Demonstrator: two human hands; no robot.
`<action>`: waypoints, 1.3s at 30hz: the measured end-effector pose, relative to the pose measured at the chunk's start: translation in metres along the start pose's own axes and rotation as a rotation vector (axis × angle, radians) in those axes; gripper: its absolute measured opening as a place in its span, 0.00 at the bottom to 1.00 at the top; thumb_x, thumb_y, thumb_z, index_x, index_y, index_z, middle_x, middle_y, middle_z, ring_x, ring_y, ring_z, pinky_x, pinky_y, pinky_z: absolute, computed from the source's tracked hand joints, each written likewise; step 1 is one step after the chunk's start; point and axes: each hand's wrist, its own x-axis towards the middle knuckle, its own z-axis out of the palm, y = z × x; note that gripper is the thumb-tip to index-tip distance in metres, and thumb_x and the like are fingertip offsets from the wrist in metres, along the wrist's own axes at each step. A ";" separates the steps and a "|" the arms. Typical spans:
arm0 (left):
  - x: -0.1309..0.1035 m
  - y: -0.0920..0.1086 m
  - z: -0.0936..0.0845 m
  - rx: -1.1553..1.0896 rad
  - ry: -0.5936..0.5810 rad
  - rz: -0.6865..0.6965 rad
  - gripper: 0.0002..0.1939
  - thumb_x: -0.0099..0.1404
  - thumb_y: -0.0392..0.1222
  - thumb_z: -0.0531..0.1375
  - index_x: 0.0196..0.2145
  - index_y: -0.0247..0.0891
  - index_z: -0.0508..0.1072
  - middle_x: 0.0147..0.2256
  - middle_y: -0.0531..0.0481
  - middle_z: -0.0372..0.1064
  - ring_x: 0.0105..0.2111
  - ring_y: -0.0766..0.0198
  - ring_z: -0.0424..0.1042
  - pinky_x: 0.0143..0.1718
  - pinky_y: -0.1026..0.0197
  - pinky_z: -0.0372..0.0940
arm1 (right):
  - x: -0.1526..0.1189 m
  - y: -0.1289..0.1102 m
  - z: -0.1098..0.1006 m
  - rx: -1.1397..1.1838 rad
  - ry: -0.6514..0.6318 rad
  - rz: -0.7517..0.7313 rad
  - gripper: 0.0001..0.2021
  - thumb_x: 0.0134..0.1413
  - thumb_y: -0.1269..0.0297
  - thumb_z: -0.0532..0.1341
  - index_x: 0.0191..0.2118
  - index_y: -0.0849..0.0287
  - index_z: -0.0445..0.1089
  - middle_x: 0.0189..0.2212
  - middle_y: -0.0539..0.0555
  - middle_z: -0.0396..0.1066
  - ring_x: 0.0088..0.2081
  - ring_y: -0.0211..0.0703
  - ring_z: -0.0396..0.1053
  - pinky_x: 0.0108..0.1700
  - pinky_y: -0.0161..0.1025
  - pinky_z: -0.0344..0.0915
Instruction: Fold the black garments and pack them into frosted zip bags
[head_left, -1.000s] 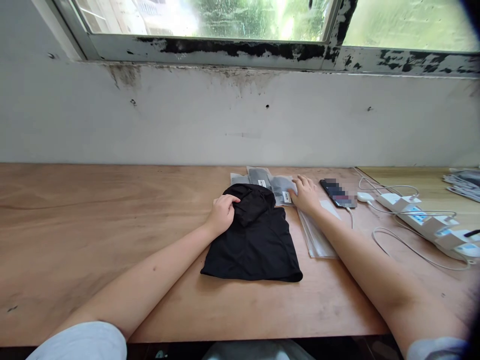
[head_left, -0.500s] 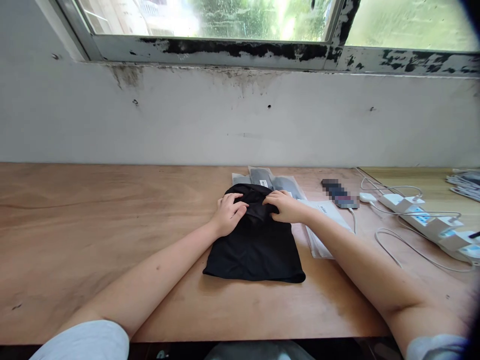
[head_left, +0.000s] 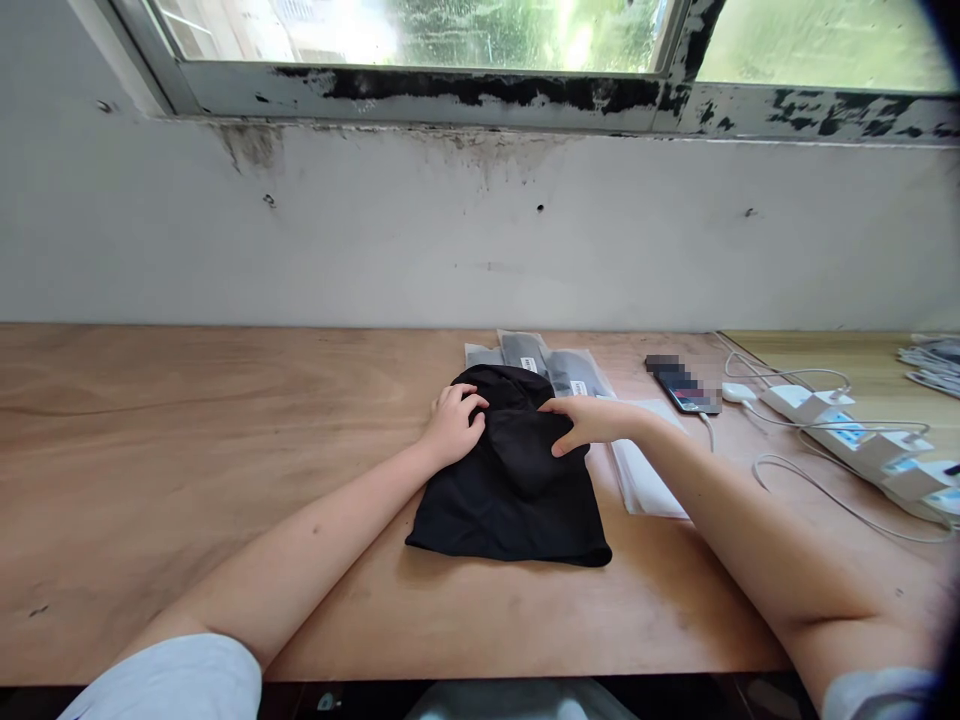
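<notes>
Head view: black cloth [head_left: 517, 500] points its narrow end forward, half-open hands [head_left: 452, 428] touching it, grip unclear.

I'd call this a simple workroom, though whether in a home or a workshop I can't tell: a long wooden counter [head_left: 187, 420], a stained white wall [head_left: 375, 230] behind the counter, a window [head_left: 487, 35] with flaking paint above it, labelled plastic packets [head_left: 517, 346] toward its back, a power strip [head_left: 844, 434] crowded with chargers at its right
</notes>
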 end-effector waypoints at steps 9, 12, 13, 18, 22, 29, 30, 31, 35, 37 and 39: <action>0.000 0.004 -0.003 0.027 -0.048 -0.019 0.09 0.67 0.39 0.56 0.41 0.42 0.76 0.53 0.43 0.66 0.59 0.47 0.61 0.58 0.42 0.59 | -0.007 -0.008 -0.013 0.049 -0.057 -0.140 0.16 0.47 0.57 0.67 0.42 0.56 0.76 0.42 0.52 0.74 0.41 0.47 0.69 0.38 0.37 0.62; 0.000 0.005 -0.004 0.014 -0.045 -0.025 0.09 0.68 0.41 0.56 0.41 0.42 0.76 0.53 0.43 0.66 0.59 0.47 0.61 0.58 0.42 0.58 | -0.013 -0.010 -0.021 0.004 -0.037 -0.178 0.13 0.49 0.56 0.67 0.38 0.57 0.76 0.40 0.53 0.72 0.38 0.44 0.67 0.37 0.38 0.60; 0.000 0.006 -0.005 0.008 -0.043 -0.027 0.10 0.69 0.42 0.55 0.41 0.42 0.76 0.53 0.43 0.66 0.59 0.48 0.61 0.58 0.42 0.58 | -0.017 -0.013 -0.024 -0.005 -0.032 -0.190 0.12 0.50 0.55 0.66 0.36 0.58 0.75 0.39 0.52 0.71 0.37 0.44 0.66 0.36 0.38 0.60; -0.001 0.011 -0.011 -0.056 -0.015 -0.007 0.16 0.74 0.46 0.49 0.42 0.42 0.76 0.52 0.45 0.68 0.58 0.52 0.63 0.58 0.45 0.55 | -0.038 -0.033 -0.039 0.134 -0.076 -0.282 0.13 0.57 0.54 0.64 0.41 0.59 0.73 0.37 0.51 0.72 0.38 0.44 0.68 0.38 0.38 0.64; -0.003 0.014 -0.015 -0.125 0.033 0.026 0.19 0.76 0.44 0.44 0.43 0.42 0.75 0.51 0.46 0.70 0.56 0.55 0.65 0.57 0.48 0.55 | -0.050 -0.044 -0.041 0.436 -0.007 -0.405 0.17 0.58 0.53 0.65 0.47 0.59 0.72 0.41 0.53 0.74 0.43 0.46 0.71 0.44 0.41 0.69; -0.006 0.011 -0.018 -0.231 0.088 0.102 0.21 0.76 0.46 0.41 0.44 0.41 0.73 0.48 0.46 0.72 0.52 0.56 0.68 0.56 0.51 0.57 | -0.066 -0.071 -0.031 0.931 0.557 -0.466 0.23 0.50 0.53 0.71 0.52 0.49 0.71 0.45 0.53 0.76 0.47 0.51 0.75 0.47 0.49 0.73; -0.006 0.011 -0.018 -0.236 0.094 0.110 0.21 0.76 0.46 0.41 0.44 0.41 0.73 0.48 0.46 0.72 0.51 0.56 0.68 0.56 0.51 0.57 | -0.066 -0.076 -0.031 0.974 0.619 -0.450 0.23 0.50 0.53 0.71 0.52 0.49 0.71 0.45 0.53 0.76 0.47 0.51 0.75 0.47 0.49 0.73; -0.005 0.012 -0.018 -0.239 0.094 0.116 0.21 0.76 0.46 0.41 0.44 0.41 0.73 0.48 0.47 0.72 0.51 0.57 0.68 0.57 0.51 0.57 | -0.064 -0.080 -0.030 1.010 0.672 -0.434 0.23 0.50 0.53 0.71 0.51 0.48 0.71 0.46 0.52 0.76 0.47 0.51 0.75 0.47 0.48 0.73; -0.004 0.011 -0.016 -0.238 0.064 0.108 0.21 0.76 0.46 0.41 0.45 0.41 0.72 0.46 0.47 0.73 0.50 0.58 0.69 0.56 0.52 0.59 | -0.037 -0.075 -0.019 1.114 0.795 -0.333 0.20 0.50 0.53 0.71 0.48 0.50 0.71 0.46 0.51 0.76 0.47 0.48 0.74 0.49 0.45 0.73; -0.003 0.010 -0.014 -0.224 0.071 0.077 0.18 0.76 0.46 0.43 0.45 0.41 0.72 0.46 0.47 0.73 0.50 0.57 0.69 0.56 0.51 0.60 | -0.014 -0.059 -0.005 1.172 0.799 -0.212 0.18 0.50 0.54 0.70 0.45 0.51 0.71 0.44 0.51 0.76 0.45 0.47 0.74 0.48 0.44 0.73; -0.003 0.008 -0.013 -0.215 0.121 0.038 0.14 0.74 0.45 0.47 0.46 0.41 0.70 0.46 0.46 0.72 0.49 0.56 0.70 0.54 0.51 0.62 | 0.007 -0.040 0.011 1.242 0.760 -0.007 0.16 0.47 0.58 0.70 0.42 0.52 0.70 0.39 0.51 0.76 0.40 0.45 0.74 0.41 0.41 0.73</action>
